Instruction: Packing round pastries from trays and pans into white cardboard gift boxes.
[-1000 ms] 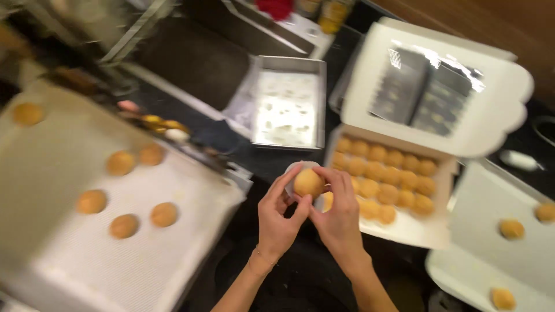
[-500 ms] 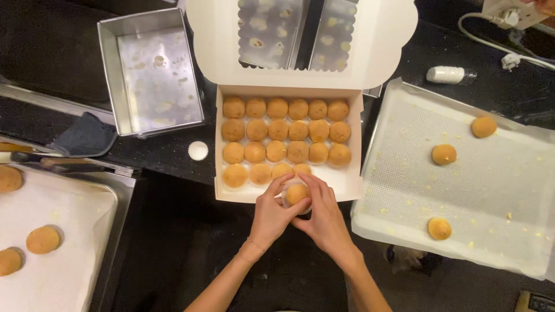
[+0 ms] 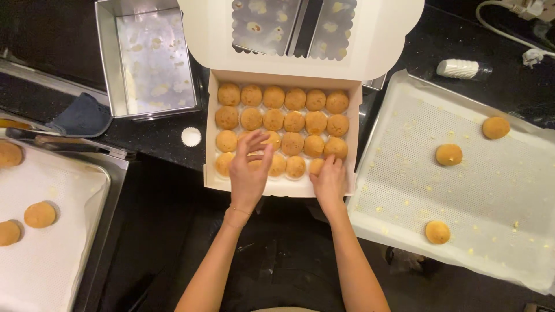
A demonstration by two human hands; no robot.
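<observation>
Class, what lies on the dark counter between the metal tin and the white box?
In the head view, one small white paper cup lies between metal tin and white box.

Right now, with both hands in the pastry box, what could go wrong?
The box is packed tight, so the left hand, spread over the front row of puffs, might squash one. The right hand presses on the front wall, which could buckle. The box's front edge seems to overhang the dark counter, so it might tip.
</observation>
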